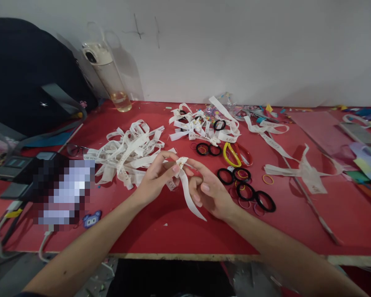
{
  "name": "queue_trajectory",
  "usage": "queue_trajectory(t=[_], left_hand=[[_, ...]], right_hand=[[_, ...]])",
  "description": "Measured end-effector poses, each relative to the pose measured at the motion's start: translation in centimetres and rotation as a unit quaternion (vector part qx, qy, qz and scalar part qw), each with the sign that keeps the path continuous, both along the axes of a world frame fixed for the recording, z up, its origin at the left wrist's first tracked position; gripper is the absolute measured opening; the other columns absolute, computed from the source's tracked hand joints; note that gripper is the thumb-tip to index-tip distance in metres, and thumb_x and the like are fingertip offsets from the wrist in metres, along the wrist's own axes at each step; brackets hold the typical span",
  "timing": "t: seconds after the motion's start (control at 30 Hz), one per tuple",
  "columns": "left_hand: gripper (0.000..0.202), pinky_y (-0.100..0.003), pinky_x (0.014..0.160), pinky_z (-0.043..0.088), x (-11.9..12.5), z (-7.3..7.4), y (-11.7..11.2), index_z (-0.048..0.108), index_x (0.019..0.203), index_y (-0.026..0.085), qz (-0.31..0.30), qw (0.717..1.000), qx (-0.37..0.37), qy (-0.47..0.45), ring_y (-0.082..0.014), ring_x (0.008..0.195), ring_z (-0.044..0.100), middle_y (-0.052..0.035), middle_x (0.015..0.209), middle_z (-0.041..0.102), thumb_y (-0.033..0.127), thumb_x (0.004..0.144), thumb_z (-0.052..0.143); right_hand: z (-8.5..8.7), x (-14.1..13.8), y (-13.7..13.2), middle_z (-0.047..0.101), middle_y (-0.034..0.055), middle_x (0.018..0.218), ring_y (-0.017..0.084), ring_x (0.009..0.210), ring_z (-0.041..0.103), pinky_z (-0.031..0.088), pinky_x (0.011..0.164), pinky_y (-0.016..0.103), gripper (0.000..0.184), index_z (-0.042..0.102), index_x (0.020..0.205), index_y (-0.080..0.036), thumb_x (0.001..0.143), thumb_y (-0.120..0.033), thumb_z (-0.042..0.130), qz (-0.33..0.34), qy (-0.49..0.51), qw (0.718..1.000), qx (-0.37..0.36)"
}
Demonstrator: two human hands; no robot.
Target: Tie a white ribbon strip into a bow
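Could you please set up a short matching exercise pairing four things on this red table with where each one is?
Things:
1. water bottle
2. loose heap of white ribbons
3. yellow-handled scissors
4. ribbon strip

Places:
A. pinched between the left hand and right hand
B. at the back, against the wall
C. among black hair ties, right of the hands
D. on the table just behind the left hand

Pairs: 1-B, 2-D, 3-C, 4-A

A water bottle (111, 76) and black bag (27, 74) stand at the red table's (160, 231) back-left corner.
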State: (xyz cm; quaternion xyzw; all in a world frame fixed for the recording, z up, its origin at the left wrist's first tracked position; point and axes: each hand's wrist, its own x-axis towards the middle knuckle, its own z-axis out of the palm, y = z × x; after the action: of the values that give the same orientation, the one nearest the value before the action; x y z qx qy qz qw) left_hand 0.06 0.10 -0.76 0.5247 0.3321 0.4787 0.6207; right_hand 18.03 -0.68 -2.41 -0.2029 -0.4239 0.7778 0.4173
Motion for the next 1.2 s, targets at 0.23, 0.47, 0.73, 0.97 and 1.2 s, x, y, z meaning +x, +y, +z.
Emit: queue_trajectory(t=[0.23,0.47,0.73,0.97,1.2], left_hand=[[0.015,-0.022,0.058,0.048,-0.04,-0.02,-0.04,0.044,0.1,0.022,-0.025,1.0,0.001,-0.005,-0.0083,0.059,0.057,0.002,0.077,0.063,0.029,0.092,0.055],[0.018,-0.021,0.056,0.046,0.09,0.3,-0.11,0.046,0.099,0.02,-0.023,1.0,0.014,0.015,-0.0078,0.058,0.055,0.0003,0.076,0.065,0.032,0.091,0.057],[0.013,-0.02,0.056,0.046,0.05,0.07,-0.09,0.048,0.101,0.019,-0.019,0.997,0.062,0.039,-0.0073,0.059,0.055,-0.0029,0.085,0.069,0.028,0.093,0.054],[0.012,-0.02,0.059,0.047,-0.08,-0.11,-0.25,0.054,0.101,0.018,-0.002,0.993,0.096,0.068,-0.0083,0.063,0.057,-0.0031,0.086,0.067,0.027,0.093,0.055],[0.009,-0.02,0.072,0.048,-0.12,-0.26,0.02,0.062,0.097,0.018,0.049,0.922,0.31,0.225,-0.0112,0.08,0.063,-0.0037,0.089,0.069,0.017,0.089,0.058]], right_hand=[[-0.45,-0.04,-0.06,0.058,-0.0059,0.058,0.008,0.046,0.048,0.038,0.045,0.019,0.059,0.048,0.129,-0.022,0.078,-0.042,0.072,-0.026,-0.017,1.0,-0.001],[-0.42,-0.18,0.14,0.054,-0.007,0.057,0.006,0.042,0.043,0.034,0.042,0.019,0.046,0.057,0.11,-0.022,0.073,-0.043,0.075,-0.037,-0.003,0.999,-0.026],[0.15,-0.1,0.03,0.053,-0.0084,0.051,0.007,0.041,0.04,0.032,0.044,0.019,0.054,0.048,0.122,-0.022,0.078,-0.044,0.07,0.024,0.027,0.998,-0.058],[0.0,-0.05,0.09,0.052,-0.009,0.049,0.006,0.039,0.037,0.029,0.045,0.02,0.033,0.051,0.103,-0.022,0.082,-0.042,0.067,0.036,0.04,0.997,-0.056],[-0.38,-0.13,0.56,0.042,-0.0093,0.044,0.003,0.039,0.028,0.021,0.042,0.019,0.027,0.05,0.073,-0.017,0.085,-0.036,0.065,-0.002,0.023,0.994,-0.105]])
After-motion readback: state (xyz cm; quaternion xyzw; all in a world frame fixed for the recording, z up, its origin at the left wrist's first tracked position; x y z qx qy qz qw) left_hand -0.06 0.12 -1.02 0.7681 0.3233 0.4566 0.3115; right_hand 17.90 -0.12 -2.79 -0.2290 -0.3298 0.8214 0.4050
